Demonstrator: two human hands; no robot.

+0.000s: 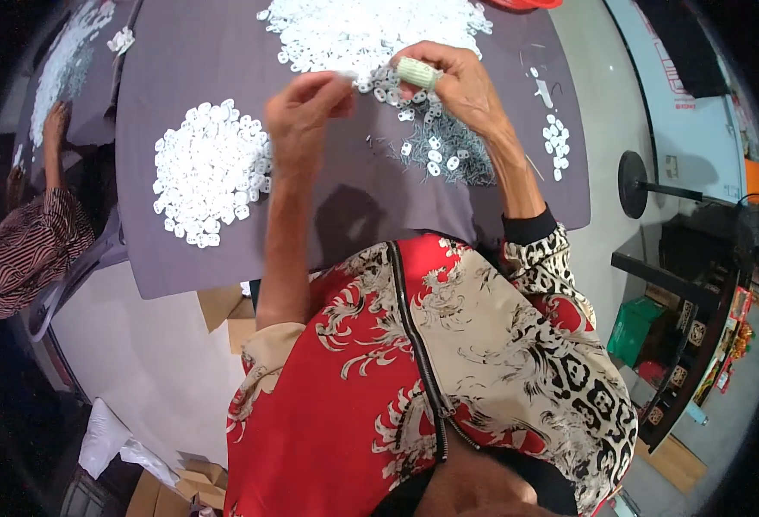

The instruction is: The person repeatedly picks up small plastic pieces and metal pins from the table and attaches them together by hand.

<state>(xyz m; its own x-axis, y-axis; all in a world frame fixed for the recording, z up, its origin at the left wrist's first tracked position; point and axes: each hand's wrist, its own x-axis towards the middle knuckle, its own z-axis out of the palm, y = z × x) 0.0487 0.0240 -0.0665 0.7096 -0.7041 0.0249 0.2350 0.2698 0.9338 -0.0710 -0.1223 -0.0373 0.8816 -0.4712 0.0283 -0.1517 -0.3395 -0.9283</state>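
My left hand (304, 108) is raised over the table, thumb and fingers pinched on a small white piece (347, 77), blurred at the fingertips. Across from it, my right hand (466, 86) grips a pale green ribbed handle (417, 73); whatever tool it belongs to is hidden. Just below the handle lie grey-shaded oval plastic pieces (385, 93). A heap of thin grey nails or screws (455, 146) spreads under my right wrist, with a few white two-holed plastic pieces (434, 157) on top. Left of my left forearm sits a round pile of similar white pieces (207, 168).
A large white heap (371, 30) covers the far part of the grey-covered table (311, 233). Small white pieces (555, 142) lie near the right edge, and a red container (526, 3) stands at the back. Another person's hand (55, 121) works at a table on the left.
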